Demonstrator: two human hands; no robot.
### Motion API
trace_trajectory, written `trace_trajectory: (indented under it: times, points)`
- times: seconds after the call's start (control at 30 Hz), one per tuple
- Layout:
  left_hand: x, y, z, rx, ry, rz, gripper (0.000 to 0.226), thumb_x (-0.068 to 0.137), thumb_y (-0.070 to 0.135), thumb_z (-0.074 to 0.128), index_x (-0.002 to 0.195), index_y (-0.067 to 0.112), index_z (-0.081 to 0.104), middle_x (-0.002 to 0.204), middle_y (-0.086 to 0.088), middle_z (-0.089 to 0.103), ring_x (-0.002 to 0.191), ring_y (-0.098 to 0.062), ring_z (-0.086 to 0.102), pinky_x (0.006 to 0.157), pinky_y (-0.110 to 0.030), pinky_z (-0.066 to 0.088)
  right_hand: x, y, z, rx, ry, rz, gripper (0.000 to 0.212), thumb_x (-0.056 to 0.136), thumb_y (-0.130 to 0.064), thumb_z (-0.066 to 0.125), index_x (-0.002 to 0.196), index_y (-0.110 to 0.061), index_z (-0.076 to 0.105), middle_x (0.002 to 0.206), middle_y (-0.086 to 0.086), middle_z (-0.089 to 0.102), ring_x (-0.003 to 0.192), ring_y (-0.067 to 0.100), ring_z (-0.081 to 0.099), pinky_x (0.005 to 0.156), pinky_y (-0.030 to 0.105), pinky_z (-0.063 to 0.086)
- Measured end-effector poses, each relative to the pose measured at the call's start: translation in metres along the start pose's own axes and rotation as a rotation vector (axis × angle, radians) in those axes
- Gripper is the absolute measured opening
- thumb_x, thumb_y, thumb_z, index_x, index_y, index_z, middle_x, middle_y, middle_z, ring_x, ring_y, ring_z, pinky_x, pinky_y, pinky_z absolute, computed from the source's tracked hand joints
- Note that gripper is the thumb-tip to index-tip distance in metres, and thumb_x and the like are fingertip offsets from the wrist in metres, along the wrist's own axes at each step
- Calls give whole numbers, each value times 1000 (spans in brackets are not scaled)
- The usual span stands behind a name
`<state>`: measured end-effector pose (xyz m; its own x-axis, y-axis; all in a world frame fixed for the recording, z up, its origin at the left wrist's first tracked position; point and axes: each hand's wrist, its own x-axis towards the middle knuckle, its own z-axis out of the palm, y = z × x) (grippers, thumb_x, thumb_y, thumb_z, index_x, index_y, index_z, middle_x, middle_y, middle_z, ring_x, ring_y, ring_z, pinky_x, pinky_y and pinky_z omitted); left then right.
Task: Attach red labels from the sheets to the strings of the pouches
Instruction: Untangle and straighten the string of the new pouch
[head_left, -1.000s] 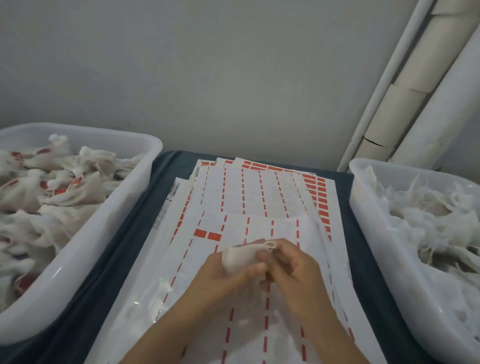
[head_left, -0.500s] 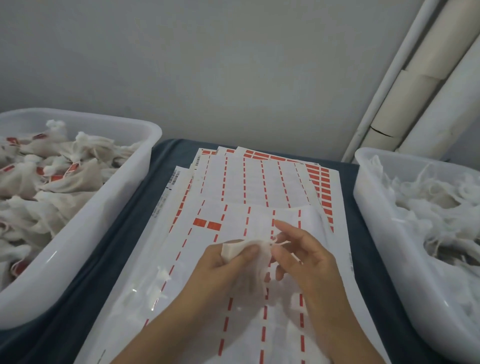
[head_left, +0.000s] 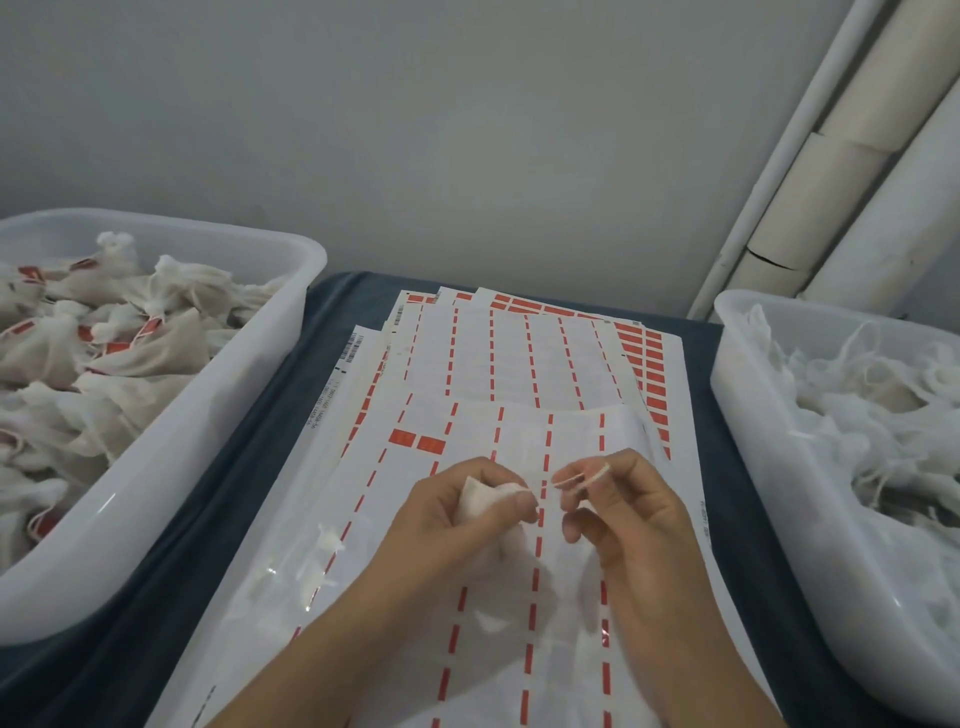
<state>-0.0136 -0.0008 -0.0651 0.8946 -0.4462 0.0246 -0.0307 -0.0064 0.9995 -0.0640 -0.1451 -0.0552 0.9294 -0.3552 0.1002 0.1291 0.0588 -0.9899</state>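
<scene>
Bins flank us on both sides: the left bin is heaped with pouches that already carry red tags, and the right bin holds a tangle of white pouches showing no red, so we judge the job well under way with plenty left. Between them, on the dark blue cloth, lies the fan of label sheets. The top sheet is mostly peeled, down to thin red dashes, though two whole red labels remain near its upper left, and a strip of unpeeled ones shows on a lower sheet at the right edge. Over the near end of that top sheet our left hand is curled round one small white pouch, thumb pressing it against the fingers. Our right hand pinches the pouch's string between thumb and forefinger, drawn out to the right, a short way apart from the pouch. No label is on this string yet, as far as we can tell. We judge this to be the step of freeing the string; next we need a free fingertip to lift a red label from the sheet and fold it round the string without letting the string slip back.
</scene>
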Motion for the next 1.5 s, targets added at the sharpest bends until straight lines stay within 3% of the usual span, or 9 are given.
trace_trajectory:
  times: [0.27, 0.4, 0.53, 0.63, 0.77, 0.9, 1.07, 1.23, 1.5]
  points:
    - [-1, 5, 3, -47, -80, -12, 27, 75, 53, 58, 79, 28, 69, 88, 10, 68, 83, 2, 61, 63, -5, 45, 1, -5, -8, 299, 27, 7, 12, 74, -28, 58, 66, -22, 64, 68, 3, 61, 59, 11, 58, 63, 19, 54]
    - [-3, -1, 3, 244, 159, 142, 32, 70, 64, 54, 96, 46, 59, 102, 37, 54, 95, 15, 50, 69, -5, 43, 2, -5, -10, 339, 7, 70, 15, 72, -30, 59, 67, -22, 71, 75, 4, 70, 68, 16, 68, 63, 21, 55]
    - [-7, 5, 0, -72, -40, 1, 55, 80, 66, 46, 61, 22, 71, 56, 3, 63, 49, -6, 53, 50, -12, 41, -2, -7, -6, 302, -83, 19, 16, 72, -33, 63, 63, -22, 70, 78, 6, 73, 73, 20, 71, 64, 22, 55]
    - [-1, 7, -3, -197, -318, -312, 67, 85, 61, 25, 82, 18, 76, 63, -3, 66, 45, -10, 49, 44, -18, 37, -6, -10, -3, 242, -273, -30, 21, 70, -41, 74, 69, -20, 71, 84, 8, 74, 76, 21, 71, 67, 22, 56]
    - [7, 6, -12, -597, -210, -376, 46, 87, 44, 42, 88, 13, 76, 99, -3, 71, 53, -9, 57, 38, -17, 38, -8, -8, 3, 97, -457, -6, 9, 80, -13, 66, 84, -6, 71, 91, 11, 74, 85, 26, 71, 72, 25, 56]
    - [7, 8, -24, -825, -117, -382, 29, 82, 29, 53, 74, 9, 72, 59, -1, 51, 41, -7, 35, 32, -16, 32, -10, -4, 7, 56, -453, -1, 12, 78, -13, 65, 83, -5, 71, 91, 8, 74, 84, 22, 71, 73, 22, 55]
    - [2, 17, -20, -235, -272, -375, 41, 94, 32, 42, 55, 18, 47, 53, 3, 34, 44, -9, 27, 40, -15, 28, -4, 3, 4, -183, -59, -148, 11, 75, -32, 62, 83, -29, 70, 91, -18, 71, 91, -3, 63, 75, 5, 46]
    - [-1, 20, -10, 105, -397, -380, 43, 83, 45, 46, 47, 24, 39, 49, 6, 30, 43, -9, 23, 43, -17, 22, -11, 21, 13, -431, -260, -255, 10, 93, -34, 45, 91, -36, 54, 114, -28, 62, 122, -6, 46, 99, 4, 31]
    - [-1, 6, -11, 223, -333, -74, 8, 89, 25, 60, 92, 19, 65, 62, 15, 55, 52, 2, 47, 52, -14, 40, -7, 17, 12, -383, -34, -146, 15, 81, -39, 44, 85, -25, 51, 81, -14, 65, 82, 0, 62, 69, 8, 48]
